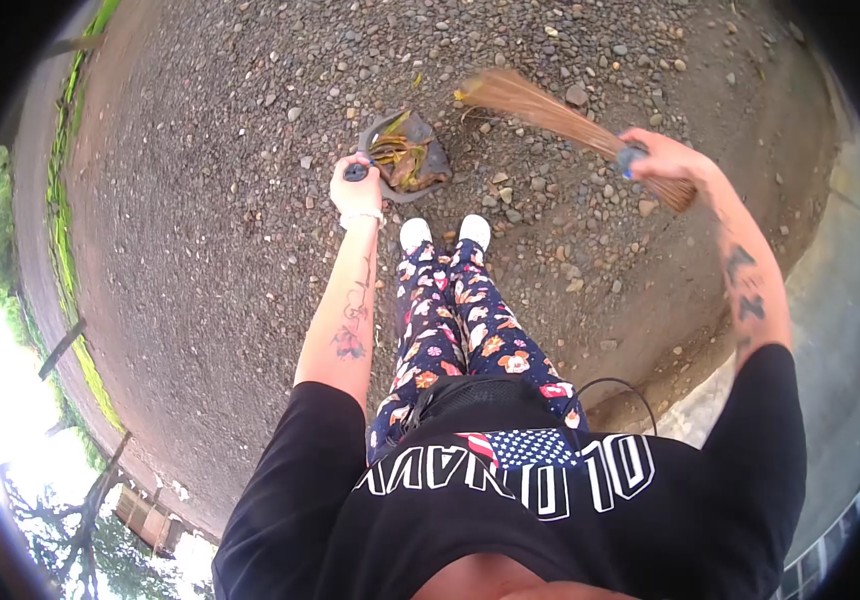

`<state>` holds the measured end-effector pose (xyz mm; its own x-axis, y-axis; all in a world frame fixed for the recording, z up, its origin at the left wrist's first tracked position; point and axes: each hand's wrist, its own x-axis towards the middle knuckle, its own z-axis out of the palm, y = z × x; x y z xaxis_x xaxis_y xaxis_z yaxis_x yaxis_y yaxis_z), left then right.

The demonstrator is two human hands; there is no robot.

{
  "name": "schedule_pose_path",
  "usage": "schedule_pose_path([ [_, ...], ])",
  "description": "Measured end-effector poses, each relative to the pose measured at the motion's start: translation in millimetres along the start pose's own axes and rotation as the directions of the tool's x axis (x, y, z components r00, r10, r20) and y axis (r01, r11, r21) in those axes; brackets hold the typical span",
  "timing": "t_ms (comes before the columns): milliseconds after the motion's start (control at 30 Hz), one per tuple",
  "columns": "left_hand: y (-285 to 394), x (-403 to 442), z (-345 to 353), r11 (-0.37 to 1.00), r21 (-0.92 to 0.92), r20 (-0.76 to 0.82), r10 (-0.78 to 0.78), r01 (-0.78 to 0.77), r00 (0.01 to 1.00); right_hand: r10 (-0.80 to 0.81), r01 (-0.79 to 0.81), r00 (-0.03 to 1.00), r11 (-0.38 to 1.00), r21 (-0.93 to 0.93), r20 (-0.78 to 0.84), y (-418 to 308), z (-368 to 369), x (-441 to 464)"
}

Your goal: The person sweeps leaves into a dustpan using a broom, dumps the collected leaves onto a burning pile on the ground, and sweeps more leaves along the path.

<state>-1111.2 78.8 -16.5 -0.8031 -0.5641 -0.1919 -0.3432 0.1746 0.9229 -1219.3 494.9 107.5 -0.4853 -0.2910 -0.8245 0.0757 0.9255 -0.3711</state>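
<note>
My left hand [357, 186] is closed around the dark handle of a grey dustpan [437, 160]. Yellow and brown dry leaves [402, 162] lie in the pan, which is just in front of my feet. In my right hand [662, 157] I grip a stick broom [540, 107] by its bound end, where a grey-blue wrapping shows. The broom's bristles point to the left, a little beyond the dustpan and apart from it. A small yellow bit shows at the bristle tips.
Gravel and pebbles [250, 200] cover the ground all around. My white shoes [474, 232] stand close to the dustpan. A pale concrete strip [830, 290] runs along the right side. Green grass [62, 200] edges the far left, with trees and a fence post behind.
</note>
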Motion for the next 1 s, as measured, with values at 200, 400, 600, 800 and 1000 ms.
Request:
schedule_pose_path([
  [200, -4, 3, -6, 0.998, 0.057, -0.035, -0.008, 0.010, 0.999, 0.035, -0.083, 0.994, 0.859, 0.505, 0.104, -14, -1, -79],
  [400, -14, -6, -15, 0.999, 0.025, -0.019, 0.034, -0.034, 0.999, 0.248, -0.119, 0.951, 0.845, 0.521, -0.186, -69, 151, -25],
  [600, -17, -23, -32, 0.995, -0.090, -0.002, -0.051, 0.050, 0.999, 0.195, -0.228, 0.968, 0.431, 0.873, 0.156, -94, 167, -109],
  [800, -33, -27, -77, 0.999, 0.046, 0.153, 0.003, -0.010, 0.988, 0.283, -0.237, 0.952, 0.435, 0.869, 0.118, -72, 187, -160],
  [1000, -7, -31, -112, 0.927, -0.296, 0.277, -0.146, 0.229, 0.950, 0.496, -0.173, 0.868, 0.242, 0.955, 0.031, -96, 271, -96],
])
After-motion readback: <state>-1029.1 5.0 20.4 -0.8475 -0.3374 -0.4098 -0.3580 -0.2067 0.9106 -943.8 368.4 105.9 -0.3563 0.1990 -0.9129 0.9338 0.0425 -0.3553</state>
